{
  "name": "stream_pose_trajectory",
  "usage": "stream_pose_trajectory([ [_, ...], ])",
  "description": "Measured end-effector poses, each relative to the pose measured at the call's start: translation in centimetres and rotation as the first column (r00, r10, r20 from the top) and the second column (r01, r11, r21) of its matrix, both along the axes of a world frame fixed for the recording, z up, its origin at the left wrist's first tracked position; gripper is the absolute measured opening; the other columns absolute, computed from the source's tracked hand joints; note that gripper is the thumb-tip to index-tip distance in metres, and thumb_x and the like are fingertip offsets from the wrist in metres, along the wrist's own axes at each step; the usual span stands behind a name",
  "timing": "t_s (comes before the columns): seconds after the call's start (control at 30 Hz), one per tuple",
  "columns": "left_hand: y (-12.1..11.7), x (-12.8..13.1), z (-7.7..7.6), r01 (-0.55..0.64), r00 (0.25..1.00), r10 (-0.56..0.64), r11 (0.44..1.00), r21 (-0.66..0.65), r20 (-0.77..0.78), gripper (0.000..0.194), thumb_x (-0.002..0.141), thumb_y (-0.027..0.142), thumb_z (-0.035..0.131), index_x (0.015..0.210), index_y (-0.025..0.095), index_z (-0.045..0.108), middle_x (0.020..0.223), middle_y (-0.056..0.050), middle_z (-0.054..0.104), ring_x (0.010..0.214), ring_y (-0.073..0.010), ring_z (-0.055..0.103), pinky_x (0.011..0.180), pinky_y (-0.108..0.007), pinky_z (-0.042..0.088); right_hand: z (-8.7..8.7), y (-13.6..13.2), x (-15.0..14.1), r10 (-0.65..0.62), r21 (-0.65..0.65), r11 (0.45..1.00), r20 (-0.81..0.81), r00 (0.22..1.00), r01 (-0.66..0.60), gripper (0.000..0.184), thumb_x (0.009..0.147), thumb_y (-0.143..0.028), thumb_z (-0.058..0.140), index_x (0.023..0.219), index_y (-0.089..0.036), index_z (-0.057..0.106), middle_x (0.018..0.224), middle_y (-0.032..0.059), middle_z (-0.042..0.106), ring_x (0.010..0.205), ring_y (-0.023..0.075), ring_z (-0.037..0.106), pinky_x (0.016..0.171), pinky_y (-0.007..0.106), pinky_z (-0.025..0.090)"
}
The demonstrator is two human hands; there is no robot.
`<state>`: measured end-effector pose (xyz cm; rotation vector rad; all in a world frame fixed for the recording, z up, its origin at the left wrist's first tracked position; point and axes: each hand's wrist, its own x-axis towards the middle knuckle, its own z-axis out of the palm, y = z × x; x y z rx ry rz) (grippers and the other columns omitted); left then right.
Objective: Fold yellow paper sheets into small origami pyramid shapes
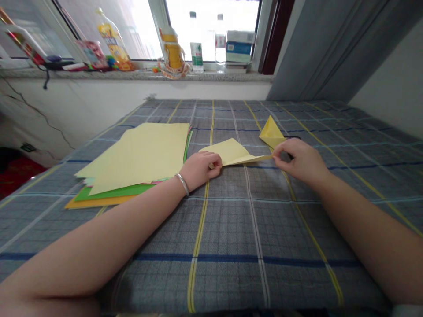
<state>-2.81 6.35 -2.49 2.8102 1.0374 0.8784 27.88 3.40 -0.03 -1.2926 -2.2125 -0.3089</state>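
Note:
Between my two hands lies a pale yellow sheet of paper [231,151], with its near side folded or lifted toward the right. My left hand [202,168], with a silver bangle at the wrist, is closed on the sheet's near left part. At the sheet's pointed right corner, my right hand [297,159] pinches the paper between thumb and fingers. Just beyond the right hand stands a folded yellow paper shape [271,131] with a pointed top. A dark thin object [293,138] behind the right hand is mostly hidden.
A stack of coloured paper [142,154], pale yellow on top, lies to the left on the plaid cloth [228,229]. On the windowsill [132,75] at the back stand a juice bottle [114,39], a yellow cup [172,48], clear bottles [196,48] and boxes [239,46].

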Motion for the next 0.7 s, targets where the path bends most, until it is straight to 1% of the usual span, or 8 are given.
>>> stream_pose_trajectory([
  [0.1, -0.1, 0.2, -0.1, 0.048, 0.997, -0.045, 0.998, 0.046, -0.061, 0.004, 0.08, 0.016, 0.057, 0.079, 0.017, 0.06, 0.077, -0.001, 0.066, 0.074, -0.0157, 0.06, 0.072, -0.027, 0.047, 0.0, -0.4, -0.6, 0.041, 0.056, 0.998, -0.068, 0.997, -0.037, 0.013, 0.082, -0.031, 0.059, 0.089, -0.022, 0.064, 0.093, 0.0066, 0.069, 0.092, 0.0245, 0.063, 0.082, 0.039, 0.048],
  [0.17, -0.2, 0.4, -0.1, 0.081, 0.993, -0.072, 0.992, 0.094, -0.097, 0.005, 0.082, 0.017, 0.055, 0.08, 0.017, 0.06, 0.078, -0.002, 0.067, 0.075, -0.0161, 0.061, 0.073, -0.028, 0.047, 0.0, -0.9, -1.6, 0.102, 0.072, 0.992, -0.012, 0.995, -0.101, 0.022, 0.081, -0.035, 0.064, 0.098, -0.021, 0.064, 0.101, 0.0081, 0.069, 0.098, 0.0259, 0.062, 0.086, 0.04, 0.047],
  [0.23, -0.3, 0.5, 0.0, 0.111, 0.988, -0.095, 0.984, 0.141, -0.119, 0.006, 0.083, 0.018, 0.054, 0.08, 0.018, 0.059, 0.079, -0.002, 0.067, 0.076, -0.0162, 0.061, 0.074, -0.028, 0.047, -0.1, -1.4, -2.7, 0.144, 0.049, 0.988, 0.095, 0.985, -0.149, 0.014, 0.083, -0.032, 0.061, 0.091, -0.021, 0.065, 0.098, 0.0065, 0.07, 0.096, 0.0247, 0.062, 0.084, 0.038, 0.046],
  [0.3, -0.5, 0.5, 0.1, 0.137, 0.983, -0.112, 0.975, 0.175, -0.143, 0.007, 0.084, 0.018, 0.053, 0.081, 0.018, 0.059, 0.081, -0.001, 0.067, 0.077, -0.0162, 0.061, 0.077, -0.029, 0.047, -0.4, -1.7, -3.6, 0.145, 0.022, 0.988, 0.191, 0.971, -0.151, 0.014, 0.087, -0.028, 0.056, 0.078, -0.021, 0.064, 0.083, 0.0042, 0.07, 0.086, 0.0225, 0.063, 0.076, 0.035, 0.045],
  [0.37, -0.7, 0.5, 0.2, 0.152, 0.978, -0.119, 0.968, 0.198, -0.17, 0.008, 0.086, 0.018, 0.051, 0.083, 0.018, 0.059, 0.082, -0.001, 0.067, 0.078, -0.0159, 0.062, 0.081, -0.03, 0.047, -0.7, -1.9, -4.2, 0.1, 0.027, 0.994, 0.2, 0.975, -0.107, 0.017, 0.088, -0.028, 0.056, 0.074, -0.021, 0.063, 0.077, 0.0035, 0.069, 0.08, 0.0213, 0.062, 0.07, 0.034, 0.044],
  [0.47, -1.0, 0.8, 0.3, 0.193, 0.969, -0.147, 0.952, 0.237, -0.198, 0.01, 0.091, 0.024, 0.05, 0.089, 0.018, 0.058, 0.086, -0.002, 0.067, 0.08, -0.016, 0.062, 0.083, -0.031, 0.046, -1.1, -2.3, -5.1, 0.07, 0.047, 0.996, 0.165, 0.984, -0.078, 0.018, 0.088, -0.03, 0.056, 0.075, -0.02, 0.063, 0.079, 0.0038, 0.069, 0.079, 0.0204, 0.062, 0.067, 0.032, 0.042],
  [0.57, -1.4, 1.4, 0.2, 0.251, 0.956, -0.192, 0.926, 0.281, -0.221, 0.018, 0.094, 0.034, 0.05, 0.095, 0.018, 0.058, 0.09, -0.002, 0.067, 0.081, -0.0162, 0.061, 0.081, -0.03, 0.046, -1.2, -2.7, -6.2, 0.114, 0.023, 0.993, 0.172, 0.979, -0.119, 0.02, 0.089, -0.033, 0.055, 0.076, -0.02, 0.063, 0.079, 0.0038, 0.069, 0.078, 0.02, 0.06, 0.067, 0.032, 0.04],
  [0.7, -1.7, 1.9, 0.2, 0.249, 0.955, -0.172, 0.906, 0.341, -0.24, 0.019, 0.096, 0.032, 0.047, 0.088, 0.02, 0.059, 0.087, 0.0, 0.067, 0.078, -0.0151, 0.06, 0.077, -0.029, 0.044, -1.3, -3.1, -7.5, 0.21, -0.051, 0.978, 0.175, 0.962, -0.204, 0.021, 0.092, -0.032, 0.052, 0.079, -0.02, 0.064, 0.082, 0.0036, 0.069, 0.081, 0.0202, 0.06, 0.069, 0.032, 0.041],
])
